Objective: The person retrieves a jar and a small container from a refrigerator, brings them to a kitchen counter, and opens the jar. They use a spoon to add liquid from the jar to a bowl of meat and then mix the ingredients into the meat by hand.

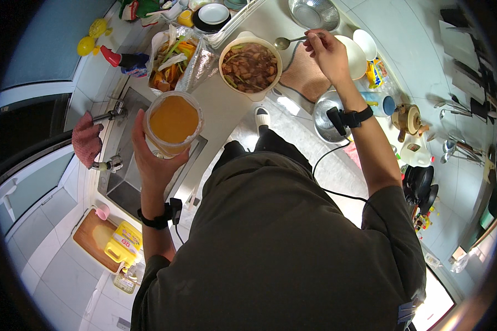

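My left hand (155, 163) grips a clear plastic tub (174, 124) filled with something orange-yellow, over the edge of the sink. A metal spoon (283, 43) is pinched in my right hand (325, 51), its bowl pointing left. Just left of the spoon, a cream two-handled pot (251, 96) stands on the counter. Chunks of brown stewed food with green stalks (250, 66) fill it, in dark broth. Under my right hand lies a brown cloth mat (306, 76). Beside my right wrist is a pale round bowl (353, 56), partly hidden by the hand.
A foil-lined bag of food scraps (172, 62) stands left of the pot. The steel sink (126, 173) lies below my left hand. A metal colander (314, 14) is at the back, and a steel basin (329, 118) sits under my right forearm. Cables hang from both wrist straps.
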The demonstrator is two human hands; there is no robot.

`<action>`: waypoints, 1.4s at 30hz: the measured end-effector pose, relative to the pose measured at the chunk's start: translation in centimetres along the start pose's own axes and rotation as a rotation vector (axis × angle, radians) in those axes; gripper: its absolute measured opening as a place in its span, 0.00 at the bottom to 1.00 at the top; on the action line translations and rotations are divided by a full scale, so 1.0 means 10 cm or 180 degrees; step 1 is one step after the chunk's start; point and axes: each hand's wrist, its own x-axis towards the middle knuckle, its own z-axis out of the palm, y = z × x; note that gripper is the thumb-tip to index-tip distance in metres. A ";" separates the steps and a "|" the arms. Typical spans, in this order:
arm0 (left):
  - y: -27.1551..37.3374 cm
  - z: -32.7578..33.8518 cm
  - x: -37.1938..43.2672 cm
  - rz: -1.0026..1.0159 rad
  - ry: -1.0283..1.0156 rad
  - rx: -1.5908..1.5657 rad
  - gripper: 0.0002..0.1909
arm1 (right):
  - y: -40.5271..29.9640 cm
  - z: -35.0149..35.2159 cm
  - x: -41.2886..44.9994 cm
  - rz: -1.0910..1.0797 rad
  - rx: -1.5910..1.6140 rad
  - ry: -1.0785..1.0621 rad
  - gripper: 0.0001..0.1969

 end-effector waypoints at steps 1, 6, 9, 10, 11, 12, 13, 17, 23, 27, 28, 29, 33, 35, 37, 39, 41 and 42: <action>-0.01 0.01 0.01 0.0010 -0.0009 -0.0005 0.57 | 0.04 -0.02 -0.04 0.0006 -0.0001 0.0013 0.12; -0.01 0.02 0.02 0.0118 -0.0032 0.0101 0.57 | 0.11 -0.09 -0.26 -0.0019 0.0069 -0.0151 0.13; -0.03 0.03 0.00 0.0096 -0.0030 0.0027 0.58 | 0.08 -0.08 -0.38 0.0088 0.0144 -0.0216 0.13; -0.04 0.03 0.00 0.0099 -0.0028 0.0023 0.58 | 0.08 -0.08 -0.40 0.0085 0.0141 -0.0212 0.13; -0.06 0.03 -0.01 0.0077 -0.0062 -0.0018 0.58 | 0.09 -0.07 -0.42 0.0086 0.0147 -0.0243 0.13; -0.07 0.02 -0.02 0.0052 -0.0096 -0.0052 0.58 | 0.09 -0.06 -0.43 0.0088 0.0158 -0.0280 0.13; -0.07 0.01 -0.02 0.0049 -0.0091 -0.0050 0.58 | 0.06 -0.05 -0.44 0.0084 0.0158 -0.0285 0.13; -0.05 -0.04 -0.04 0.0010 -0.0104 0.0071 0.58 | -0.03 -0.02 -0.38 -0.0092 0.0110 -0.0342 0.13; -0.06 -0.07 -0.09 -0.0046 -0.0020 0.0103 0.59 | -0.17 0.10 -0.14 -0.0282 0.0118 -0.0288 0.13; -0.06 -0.08 -0.11 -0.0070 0.0044 0.0053 0.58 | -0.21 0.23 0.02 -0.0362 0.0189 -0.0256 0.13; -0.05 -0.08 -0.12 -0.0080 0.0049 0.0055 0.58 | -0.21 0.26 0.03 -0.0353 0.0232 -0.0295 0.13; -0.04 -0.09 -0.12 -0.0109 0.0039 0.0049 0.58 | -0.21 0.28 0.04 -0.0344 0.0274 -0.0333 0.13; -0.06 -0.12 -0.14 0.0060 0.0097 0.0232 0.58 | -0.22 0.32 -0.02 -0.0276 0.0113 -0.0571 0.12; -0.06 -0.13 -0.16 0.0029 0.0102 0.0273 0.58 | -0.23 0.31 -0.05 -0.0284 -0.0237 -0.0658 0.12; -0.06 -0.14 -0.18 0.0000 0.0108 0.0320 0.58 | -0.22 0.29 -0.02 -0.0345 -0.0290 -0.0653 0.13; -0.08 -0.14 -0.20 -0.0157 0.0104 0.0128 0.58 | -0.22 0.30 0.04 -0.0405 -0.0344 -0.0647 0.13; -0.09 -0.14 -0.21 -0.0152 0.0107 0.0138 0.58 | -0.23 0.32 0.12 -0.0780 -0.0511 -0.0421 0.12; -0.09 -0.15 -0.22 -0.0133 0.0097 0.0150 0.58 | -0.22 0.34 0.16 -0.0785 -0.0511 -0.0428 0.12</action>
